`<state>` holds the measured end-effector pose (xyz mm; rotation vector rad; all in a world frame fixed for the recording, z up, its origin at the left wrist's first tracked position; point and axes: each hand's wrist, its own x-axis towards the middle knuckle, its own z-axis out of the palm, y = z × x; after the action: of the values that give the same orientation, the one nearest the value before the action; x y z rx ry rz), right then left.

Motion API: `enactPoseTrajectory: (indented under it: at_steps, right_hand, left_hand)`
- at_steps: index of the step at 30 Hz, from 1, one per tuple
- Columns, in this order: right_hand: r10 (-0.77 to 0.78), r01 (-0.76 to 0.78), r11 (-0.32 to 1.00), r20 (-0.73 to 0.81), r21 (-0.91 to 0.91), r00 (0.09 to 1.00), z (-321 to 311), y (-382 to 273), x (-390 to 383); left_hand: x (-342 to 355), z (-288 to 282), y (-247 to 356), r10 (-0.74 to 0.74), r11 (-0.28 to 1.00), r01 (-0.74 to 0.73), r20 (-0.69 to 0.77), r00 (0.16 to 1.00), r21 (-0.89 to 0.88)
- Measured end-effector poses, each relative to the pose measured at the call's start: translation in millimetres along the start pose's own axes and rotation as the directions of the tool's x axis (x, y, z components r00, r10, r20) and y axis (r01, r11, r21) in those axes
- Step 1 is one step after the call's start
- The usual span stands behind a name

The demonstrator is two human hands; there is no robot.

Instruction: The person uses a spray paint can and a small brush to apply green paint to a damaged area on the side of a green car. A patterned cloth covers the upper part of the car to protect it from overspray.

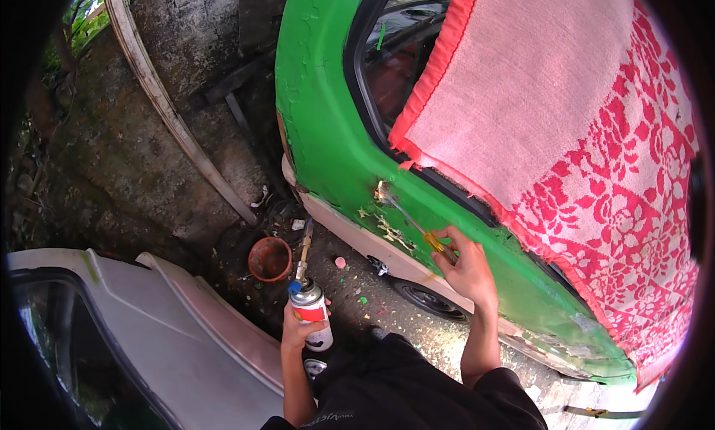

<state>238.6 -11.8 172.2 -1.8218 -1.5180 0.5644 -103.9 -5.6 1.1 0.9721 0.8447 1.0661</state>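
Observation:
My left hand (304, 324) is wrapped around a gas torch (313, 327), a white and red canister with a blue knob. Its metal nozzle (304, 255) points away from me, toward the gap beside the car; no flame can be made out. In my right hand (471, 270) is a screwdriver (435, 242) with a yellow handle and a thin metal shaft. The shaft's tip reaches a bare, scorched-looking patch (383, 192) on the green car (320, 110). Further peeled spots (393, 233) show below that patch, where pale material is exposed.
A red and pink patterned towel (551, 117) covers the car's roof and part of its window. Another vehicle, pale grey (171, 333), stands close on the left. Between them a clay pot (270, 259) sits on ground strewn with paint flakes. A long curved metal strip (167, 106) leans at the wall.

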Motion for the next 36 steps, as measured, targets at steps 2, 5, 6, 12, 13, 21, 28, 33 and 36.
enactPoseTrajectory:
  at_steps: [2,5,6,12,13,21,28,33,36]
  right_hand:
    - [-0.048,0.047,0.999,-0.041,-0.022,0.998,-1,-5,-9]
    - [-0.024,0.016,0.975,-0.034,-0.22,0.999,-13,-25,-1]
    - [-0.082,0.07,0.964,-0.038,-0.257,0.996,-18,-32,3]
    - [-0.177,0.177,0.856,0.047,-0.486,0.983,-45,-86,28]
    - [-0.182,0.193,0.858,0.069,-0.476,0.981,-40,-84,43]
    - [-0.127,0.179,0.886,0.149,-0.427,0.981,-12,-56,77]
    - [-0.119,0.174,0.784,0.132,-0.595,0.984,-17,-70,80]
    - [-0.078,0.142,0.801,0.135,-0.581,0.988,-11,-71,83]
    - [-0.1,0.15,0.833,0.121,-0.533,0.988,-19,-78,80]
  left_hand:
    - [2,-5,-2,0.009,1.0,-0.009,0.028,1.0,-0.003]
    - [4,-10,-1,0.022,1.0,-0.022,0.052,0.998,0.004]
    - [5,-10,-1,0.026,1.0,-0.027,0.057,0.998,0.005]
    - [1,-9,1,-0.005,1.0,0.006,0.043,0.999,-0.01]
    - [0,-9,2,-0.002,1.0,0.003,0.038,0.999,-0.007]
    - [-6,1,13,0.014,0.999,-0.014,0.006,1.0,0.035]
    - [-4,-5,8,-0.024,0.998,0.024,0.005,1.0,0.061]
    - [-3,-7,10,-0.008,0.998,0.008,-0.008,1.0,0.066]
    - [-4,-9,10,-0.007,0.997,0.008,-0.022,1.0,0.071]
